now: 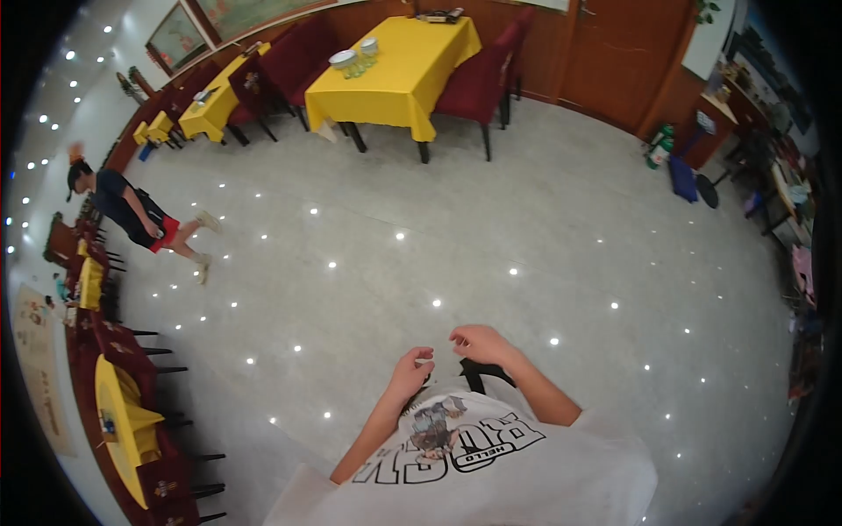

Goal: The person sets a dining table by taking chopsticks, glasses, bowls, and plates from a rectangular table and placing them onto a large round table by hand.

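Observation:
My left hand (410, 372) is in front of my waist, its fingers loosely bent and apart, with nothing seen in it. A little to the right and slightly farther forward, my right hand (482, 344) hangs in the same relaxed way, fingers half curled and holding nothing visible. A small gap separates the two hands. Just below them are the printed white T-shirt (474, 451) I wear and a black strap-like piece (474, 375) near my right wrist.
Grey glossy floor (395, 202) lies ahead. A yellow-covered table (399, 70) with stacked dishes (343, 59) stands at the back beside dark red chairs (478, 88). On the left a person (132, 206) walks; more tables line that side. Green bottles (660, 149) stand near a wooden door (618, 61).

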The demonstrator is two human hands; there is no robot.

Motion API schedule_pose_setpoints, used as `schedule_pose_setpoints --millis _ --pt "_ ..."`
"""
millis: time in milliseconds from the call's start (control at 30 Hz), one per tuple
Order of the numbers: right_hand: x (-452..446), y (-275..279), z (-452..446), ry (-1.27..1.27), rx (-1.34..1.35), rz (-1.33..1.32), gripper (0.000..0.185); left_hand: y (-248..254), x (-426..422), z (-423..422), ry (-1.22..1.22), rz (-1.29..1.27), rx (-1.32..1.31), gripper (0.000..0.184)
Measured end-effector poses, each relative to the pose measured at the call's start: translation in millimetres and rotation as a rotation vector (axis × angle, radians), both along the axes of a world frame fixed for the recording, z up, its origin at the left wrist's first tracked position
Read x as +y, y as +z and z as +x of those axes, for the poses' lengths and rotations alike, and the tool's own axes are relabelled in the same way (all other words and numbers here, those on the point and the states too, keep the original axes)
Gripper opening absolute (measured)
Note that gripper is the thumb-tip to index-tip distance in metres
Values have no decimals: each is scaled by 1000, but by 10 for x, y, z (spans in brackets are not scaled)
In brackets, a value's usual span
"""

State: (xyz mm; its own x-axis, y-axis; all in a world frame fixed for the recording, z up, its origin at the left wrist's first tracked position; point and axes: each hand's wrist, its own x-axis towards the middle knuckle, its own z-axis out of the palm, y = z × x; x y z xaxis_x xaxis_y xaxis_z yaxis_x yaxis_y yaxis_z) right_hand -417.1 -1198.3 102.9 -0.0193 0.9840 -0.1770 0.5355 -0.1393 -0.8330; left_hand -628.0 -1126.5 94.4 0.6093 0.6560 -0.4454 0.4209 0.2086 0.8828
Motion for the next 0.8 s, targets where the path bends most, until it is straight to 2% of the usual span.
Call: schedule_pose_setpoints --millis 67,133,167,267,300,367,467,500,567,667,700,800 --pt "576 -24 320 2 -29 -5 29 166 330 43 119 38 21 29" --pt "1181 164 579 85 -42 7 26 313 858 208 171 167 -85 28" --pt "1422 287 670 130 -48 -17 26 297 1012 262 216 144 -87 28" --pt "2190 548 799 214 -92 139 23 100 1533 426 438 223 -84 25" --pt "2404 564 811 227 -10 105 23 15 1647 452 455 143 -53 24" --pt "2755 428 784 252 124 27 22 -73 1877 534 472 -30 -93 22" --pt "3179 144 736 312 139 -83 23 -353 2482 644 456 -177 -76 20" --pt "3313 100 737 299 132 -82 23 -427 2726 687 460 -171 -66 19" --pt "3507 86 772 325 343 -265 24 -417 3221 811 474 -206 -83 19" --pt "4052 195 1117 376 382 -298 28 -393 4087 1200 475 -251 -155 18" --pt "4224 215 1213 351 381 -304 28 -384 4351 1314 418 -208 -166 17" --pt "4983 322 1628 83 36 -168 25 -289 5172 1767 292 -158 -170 15"
